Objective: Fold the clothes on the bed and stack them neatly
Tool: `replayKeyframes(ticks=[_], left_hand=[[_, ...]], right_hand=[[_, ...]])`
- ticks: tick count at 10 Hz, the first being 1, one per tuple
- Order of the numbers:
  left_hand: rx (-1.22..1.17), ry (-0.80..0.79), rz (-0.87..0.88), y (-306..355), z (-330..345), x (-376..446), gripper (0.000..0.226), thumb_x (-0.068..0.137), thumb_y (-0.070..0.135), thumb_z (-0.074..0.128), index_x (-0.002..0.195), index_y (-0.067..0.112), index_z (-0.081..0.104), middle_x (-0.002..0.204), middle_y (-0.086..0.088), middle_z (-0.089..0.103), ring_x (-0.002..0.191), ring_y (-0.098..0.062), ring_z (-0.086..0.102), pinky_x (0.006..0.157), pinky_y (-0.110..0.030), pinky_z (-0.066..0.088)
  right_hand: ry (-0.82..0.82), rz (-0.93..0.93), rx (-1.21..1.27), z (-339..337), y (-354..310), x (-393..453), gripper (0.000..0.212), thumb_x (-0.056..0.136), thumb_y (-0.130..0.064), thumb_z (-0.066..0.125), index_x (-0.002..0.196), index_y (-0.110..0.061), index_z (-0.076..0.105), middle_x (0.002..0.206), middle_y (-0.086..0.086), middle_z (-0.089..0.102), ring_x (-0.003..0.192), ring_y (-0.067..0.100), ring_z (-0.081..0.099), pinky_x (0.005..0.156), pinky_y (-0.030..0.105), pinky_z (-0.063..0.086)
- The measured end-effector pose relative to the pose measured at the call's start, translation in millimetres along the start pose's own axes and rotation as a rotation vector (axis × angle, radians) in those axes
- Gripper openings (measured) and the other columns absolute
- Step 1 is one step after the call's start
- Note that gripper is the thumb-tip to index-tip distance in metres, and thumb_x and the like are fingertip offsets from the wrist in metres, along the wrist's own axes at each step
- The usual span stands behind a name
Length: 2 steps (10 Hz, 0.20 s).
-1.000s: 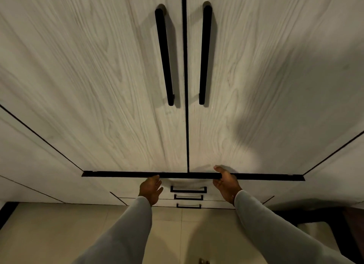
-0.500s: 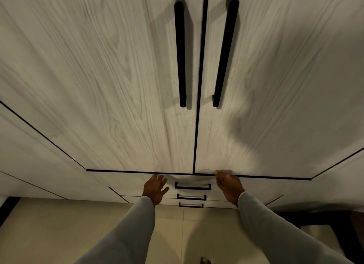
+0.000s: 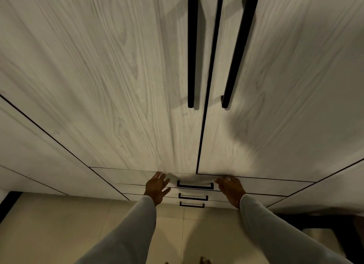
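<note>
1. No clothes and no bed show in the head view, so where the clothes lie, how they look and which way they point cannot be told.
2. What fills the view is a pale wood-grain wardrobe (image 3: 110,82) seen close from below, its 2 tall doors meeting at a dark vertical seam right of centre.
3. Each door carries 1 long black bar handle: the left handle (image 3: 192,51) runs straight up and down, the right handle (image 3: 239,51) looks slanted by the wide lens. Both long axes run along the door height.
4. Below the doors are 3 drawers, each with a small black pull; the top pull (image 3: 195,185) lies between the hands.
5. The left hand (image 3: 157,188) is spread wide, fingers straight, fingertips at the lower edge of the left door, gripping nothing.
6. The right hand (image 3: 230,191) reaches the lower edge of the right door with fingers extended, flat against the top drawer front; it holds nothing.
7. Both arms wear light grey sleeves (image 3: 128,236).
8. A beige tiled floor (image 3: 49,224) lies near, with toes at the bottom edge and dark furniture at the right.
</note>
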State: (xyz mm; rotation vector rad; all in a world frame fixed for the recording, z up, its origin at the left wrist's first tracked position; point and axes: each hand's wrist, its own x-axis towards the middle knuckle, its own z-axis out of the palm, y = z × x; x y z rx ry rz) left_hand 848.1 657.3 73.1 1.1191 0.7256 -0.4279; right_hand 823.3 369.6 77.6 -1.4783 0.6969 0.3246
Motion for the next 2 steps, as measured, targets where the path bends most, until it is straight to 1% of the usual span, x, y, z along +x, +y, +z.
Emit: replayKeyframes(ticks=[1, 2], left_hand=[[0.004, 0.007, 0.029, 9, -7, -11, 0.044, 0.104, -0.001, 0.043, 0.148, 0.007, 0.041, 0.142, -0.016, 0.055, 0.133, -0.032, 0.052, 0.108, -0.048, 0.042], [0.090, 0.072, 0.112, 17, -16, -26, 0.040, 0.099, 0.002, 0.058, 0.138, 0.013, 0.055, 0.125, -0.016, 0.067, 0.112, -0.027, 0.066, 0.090, -0.040, 0.054]], right_hand=[[-0.108, 0.044, -0.403, 22, 3, 11, 0.027, 0.089, -0.019, 0.074, 0.112, -0.006, 0.067, 0.109, 0.013, 0.067, 0.094, 0.022, 0.063, 0.076, 0.027, 0.052], [-0.292, -0.004, -0.800, 61, -20, 8, 0.040, 0.088, -0.037, 0.072, 0.111, -0.004, 0.068, 0.105, 0.009, 0.066, 0.098, 0.025, 0.066, 0.070, 0.024, 0.050]])
